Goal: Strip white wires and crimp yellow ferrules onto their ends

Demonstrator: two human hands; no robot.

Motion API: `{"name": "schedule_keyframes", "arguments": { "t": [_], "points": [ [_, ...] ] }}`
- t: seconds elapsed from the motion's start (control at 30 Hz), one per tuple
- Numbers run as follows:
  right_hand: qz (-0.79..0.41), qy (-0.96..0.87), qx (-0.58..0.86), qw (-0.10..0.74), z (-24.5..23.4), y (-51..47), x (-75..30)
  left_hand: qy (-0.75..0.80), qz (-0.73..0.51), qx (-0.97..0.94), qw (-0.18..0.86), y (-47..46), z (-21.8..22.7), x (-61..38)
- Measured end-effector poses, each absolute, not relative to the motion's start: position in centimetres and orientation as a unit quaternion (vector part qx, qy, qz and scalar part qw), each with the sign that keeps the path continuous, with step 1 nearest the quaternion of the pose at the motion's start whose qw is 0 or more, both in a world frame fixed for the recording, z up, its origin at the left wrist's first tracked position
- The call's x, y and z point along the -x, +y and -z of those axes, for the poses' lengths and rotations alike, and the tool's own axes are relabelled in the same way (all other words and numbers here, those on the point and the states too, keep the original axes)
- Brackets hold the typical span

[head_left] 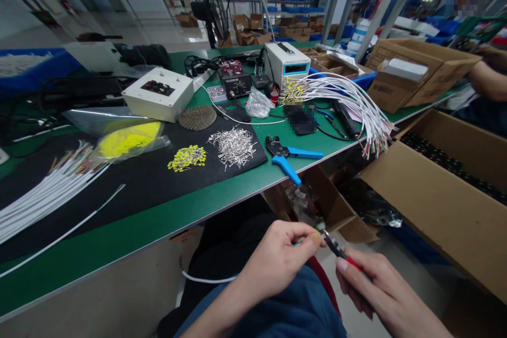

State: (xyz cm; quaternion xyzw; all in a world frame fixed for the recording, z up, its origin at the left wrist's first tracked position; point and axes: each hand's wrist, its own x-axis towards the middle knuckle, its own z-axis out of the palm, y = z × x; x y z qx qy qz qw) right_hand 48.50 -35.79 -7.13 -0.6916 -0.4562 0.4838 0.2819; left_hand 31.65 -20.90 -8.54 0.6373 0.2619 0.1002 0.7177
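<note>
Over my lap, my left hand (279,256) is closed in a pinch on the end of a white cable (206,278), whose length trails off behind the wrist. My right hand (376,282) wraps round red-and-black-handled pliers (336,246), their jaws right at the left fingertips. What exactly sits between the jaws is too small to tell. On the bench beyond lies a blue-handled crimping tool (292,157). Left of it are a heap of silver metal terminals (233,146) and a smaller heap of yellow-tipped pieces (187,158).
A black mat (158,185) bears white cables (51,190) and a bag of yellow pieces (129,139). Another cable bundle (344,95) hangs over the bench edge. Behind are a switch box (158,95) and a white instrument (287,60). An open carton (447,206) stands right; a person's arm (491,76) shows beyond.
</note>
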Motion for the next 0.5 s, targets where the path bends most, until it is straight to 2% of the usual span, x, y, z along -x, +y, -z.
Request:
{"name": "schedule_keyframes", "arguments": {
  "t": [0.23, 0.5],
  "points": [
    [-0.502, -0.434, 0.683, 0.307, 8.7, -35.8, -49.2, 0.258, -0.093, -0.629, 0.727, -20.4, 9.8, -32.5],
    [-0.533, -0.344, 0.705, 0.317, 13.1, -35.4, -50.2, 0.279, -0.094, -0.613, 0.734, -19.5, 12.1, -34.8]
  ]
}}
